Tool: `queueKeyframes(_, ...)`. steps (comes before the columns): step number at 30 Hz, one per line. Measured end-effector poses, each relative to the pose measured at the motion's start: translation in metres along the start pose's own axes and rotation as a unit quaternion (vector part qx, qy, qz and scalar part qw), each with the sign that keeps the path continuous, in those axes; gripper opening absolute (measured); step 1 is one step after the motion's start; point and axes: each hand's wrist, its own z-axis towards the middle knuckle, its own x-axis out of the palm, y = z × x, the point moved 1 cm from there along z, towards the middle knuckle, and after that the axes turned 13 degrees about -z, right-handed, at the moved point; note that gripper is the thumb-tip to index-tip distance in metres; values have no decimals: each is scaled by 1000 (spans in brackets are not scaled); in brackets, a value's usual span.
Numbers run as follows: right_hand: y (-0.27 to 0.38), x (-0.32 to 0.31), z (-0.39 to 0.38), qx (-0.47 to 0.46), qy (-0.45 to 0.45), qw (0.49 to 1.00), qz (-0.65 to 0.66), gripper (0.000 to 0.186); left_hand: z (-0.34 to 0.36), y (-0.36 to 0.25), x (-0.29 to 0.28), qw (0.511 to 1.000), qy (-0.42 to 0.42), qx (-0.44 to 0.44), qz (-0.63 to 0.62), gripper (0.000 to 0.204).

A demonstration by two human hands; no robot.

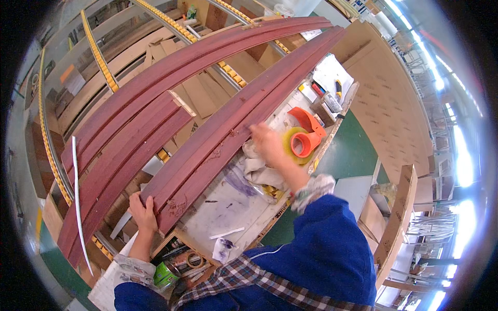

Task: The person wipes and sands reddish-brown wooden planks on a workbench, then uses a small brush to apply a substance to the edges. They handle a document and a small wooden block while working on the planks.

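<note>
My left hand (pixel 144 212) grips the lower end of a long maroon moulded board (pixel 220 147), which runs diagonally up to the far right and has small bits of debris on its face. At that board's right edge, my right hand (pixel 268 147) is slightly blurred, its fingers curled; whether they hold anything I cannot make out. A crumpled pale rag (pixel 259 171) lies beneath it, beside an orange tape dispenser (pixel 306 124) with a yellow roll. Two more maroon boards, one long (pixel 207 46) and one shorter (pixel 119 160), lie to the left, along with a thin white strip (pixel 79 197).
Roller rails with yellow wheels (pixel 104 67) run under the boards. The white-topped bench (pixel 228 202) carries a paper pad (pixel 327 72), small items and a green can (pixel 165 273). A tall cardboard sheet (pixel 389 103) and an upright wooden panel (pixel 394 223) stand to the right.
</note>
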Motion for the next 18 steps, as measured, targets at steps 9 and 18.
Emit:
queueKeyframes(9, 126, 9, -69, -179, -73, 969, 154, 31, 2, 10, -4, 999, -17, 27, -23, 42)
queueKeyframes(18, -33, 5, 5, 80, -188, 979, -15, 21, 1, -4, 1, 999, -14, 24, -36, 41)
